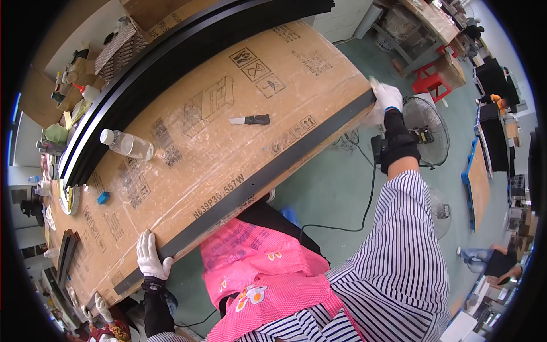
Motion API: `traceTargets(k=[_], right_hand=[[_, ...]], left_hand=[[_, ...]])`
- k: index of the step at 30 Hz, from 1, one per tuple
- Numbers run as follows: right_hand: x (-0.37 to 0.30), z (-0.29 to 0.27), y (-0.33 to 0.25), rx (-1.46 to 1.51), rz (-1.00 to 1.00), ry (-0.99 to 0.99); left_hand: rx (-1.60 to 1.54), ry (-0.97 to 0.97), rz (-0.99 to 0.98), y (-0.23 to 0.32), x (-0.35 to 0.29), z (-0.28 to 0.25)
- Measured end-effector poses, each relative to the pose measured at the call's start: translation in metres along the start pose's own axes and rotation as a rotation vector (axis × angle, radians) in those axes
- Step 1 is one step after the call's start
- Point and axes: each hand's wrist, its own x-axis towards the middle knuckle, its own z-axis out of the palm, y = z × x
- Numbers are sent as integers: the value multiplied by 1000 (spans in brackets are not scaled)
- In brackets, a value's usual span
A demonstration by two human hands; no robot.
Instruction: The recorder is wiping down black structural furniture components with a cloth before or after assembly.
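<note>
A long dark grey strip (253, 185) runs along the near edge of a cardboard-covered table (188, 165). My left hand (151, 257), in a white glove, lies on the cardboard by the left part of the strip, fingers stretched out and thumb apart. At the far right corner my right hand (387, 96), also gloved, is closed around the strip's end; its lower fingers are blurred and partly hidden. Between my hands, farther in on the cardboard, lie a utility knife (249, 119) with its blade out and a clear plastic bottle (126, 145) on its side.
Long black profiles (142, 74) lie across the table's far side. A blue block (103, 198) and a tape measure (69, 196) sit at left. Another person's gloved hands (102, 308) touch the table's left end. Right of it stand a fan (427, 131) and a red stool (431, 81).
</note>
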Motion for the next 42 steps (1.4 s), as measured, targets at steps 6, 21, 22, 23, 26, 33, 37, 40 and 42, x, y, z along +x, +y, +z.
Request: traceTargets(k=[6,21,22,23,26,33,37,40,42], right_hand=[[-23,-16,46,85,-256,537],[-171,31,-68,285,-708,347],[-142,28,-51,222,-584,399],[-103,31,-19,253,-521,436],[-41,25,17,273,-167,309],[-41,25,-14,-323,-457,515],[-115,35,-50,-206,-565,449],[-180,50,-80,-22,-713,568],[-229,63,-103,99,-743,516]], left_hand=[[12,29,10,0,1,8],[19,44,42,1,11,10],[12,47,39,2,9,10],[10,51,46,2,10,11],[6,48,65,0,14,16],[17,68,65,2,14,15],[18,88,73,2,14,16],[21,99,78,3,15,14],[10,95,79,6,18,15]])
